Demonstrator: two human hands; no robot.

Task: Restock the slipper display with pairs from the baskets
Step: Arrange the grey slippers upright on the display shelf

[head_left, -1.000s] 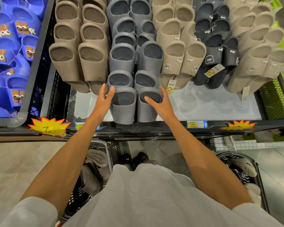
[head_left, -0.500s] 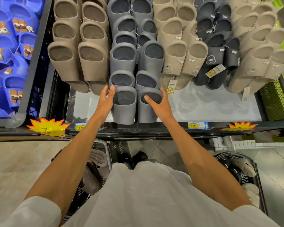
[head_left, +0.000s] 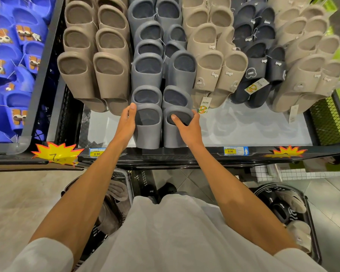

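Observation:
A grey pair of slippers (head_left: pixel 150 132) stands at the front of the grey column on the display shelf (head_left: pixel 253 132). My left hand (head_left: pixel 127 122) lies flat against the left slipper's outer side, thumb at its top rim. My right hand (head_left: pixel 186 126) grips the right slipper of the pair (head_left: pixel 170 136), thumb inside its opening and fingers around its right side. On the floor, a left basket (head_left: pixel 126 174) holds brown-grey slippers and a right basket (head_left: pixel 310 211) holds black and beige ones.
Brown slippers (head_left: pixel 94 75) fill the column to the left, beige (head_left: pixel 220 69), black (head_left: pixel 263 65) and more beige (head_left: pixel 306 75) columns to the right. Blue slippers (head_left: pixel 10 61) fill a neighbouring bin. Bare shelf lies in front of the right columns. Price tags (head_left: pixel 231 151) line the front edge.
Both hands have stayed on the front grey pair; my right thumb has slid into the right slipper's opening and the fingers wrapped round its side. The pair has barely shifted.

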